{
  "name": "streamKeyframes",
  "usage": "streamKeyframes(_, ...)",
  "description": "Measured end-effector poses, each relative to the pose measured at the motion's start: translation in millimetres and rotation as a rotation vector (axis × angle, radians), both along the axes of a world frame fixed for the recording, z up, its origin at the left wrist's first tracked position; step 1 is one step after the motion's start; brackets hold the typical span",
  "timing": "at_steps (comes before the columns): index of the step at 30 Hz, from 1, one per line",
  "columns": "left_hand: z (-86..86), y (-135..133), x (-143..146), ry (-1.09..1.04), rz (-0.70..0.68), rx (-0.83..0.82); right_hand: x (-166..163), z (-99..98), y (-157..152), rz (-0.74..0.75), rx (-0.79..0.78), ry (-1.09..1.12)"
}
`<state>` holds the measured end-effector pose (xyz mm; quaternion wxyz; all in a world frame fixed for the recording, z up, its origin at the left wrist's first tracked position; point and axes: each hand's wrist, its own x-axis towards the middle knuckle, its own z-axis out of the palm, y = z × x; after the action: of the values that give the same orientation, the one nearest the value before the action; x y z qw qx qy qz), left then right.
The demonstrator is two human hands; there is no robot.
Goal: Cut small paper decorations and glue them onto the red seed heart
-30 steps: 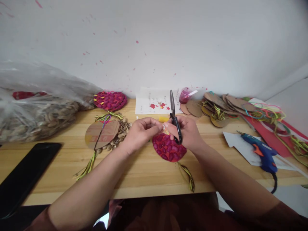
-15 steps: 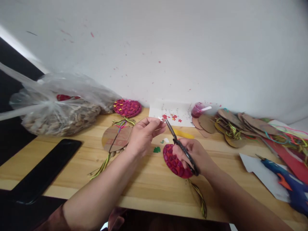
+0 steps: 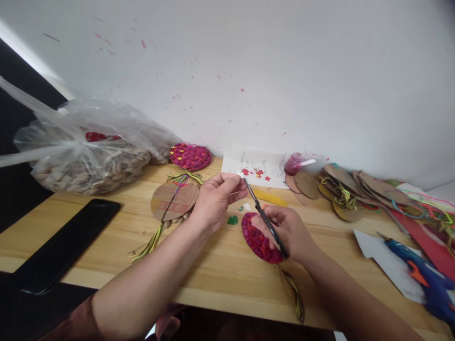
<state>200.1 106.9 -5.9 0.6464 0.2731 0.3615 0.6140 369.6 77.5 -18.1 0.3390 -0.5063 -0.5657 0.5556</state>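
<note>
My left hand (image 3: 217, 196) is closed, pinching a small white paper piece (image 3: 241, 174) between thumb and fingers. My right hand (image 3: 289, 231) grips black-handled scissors (image 3: 259, 206), whose blade tips meet the paper at my left fingertips. Below the scissors lies a round magenta-painted disc (image 3: 254, 241) with a bumpy surface and a yellow-green tassel (image 3: 293, 292), partly covered by my right hand. Between the hands, a scrap of green paper (image 3: 232, 219) rests on the wood. Beyond my fingertips, several red stars (image 3: 259, 173) lie on a white printed sheet (image 3: 231, 163).
Left stand a plastic bag of shells (image 3: 95, 161) and a black phone-like slab (image 3: 67, 244). Magenta discs with yellow stars (image 3: 190, 157) and a cardboard disc (image 3: 174, 201) lie nearer. On the right are a paint cup (image 3: 293, 164), cardboard pieces (image 3: 377, 185) and a blue glue gun (image 3: 415, 265).
The scissor blades have closed together at the white paper, and the handle loops have drawn in. My left hand stays pinched in place, while the whole view has shifted slightly.
</note>
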Motion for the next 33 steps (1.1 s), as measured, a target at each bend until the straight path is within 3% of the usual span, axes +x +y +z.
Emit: streamKeyframes(33, -2.8, 0.6, 0.9, 0.014, -0.002, 0.038, 7.1, -5.6, 3.5, 0.033, 0.112, -0.138)
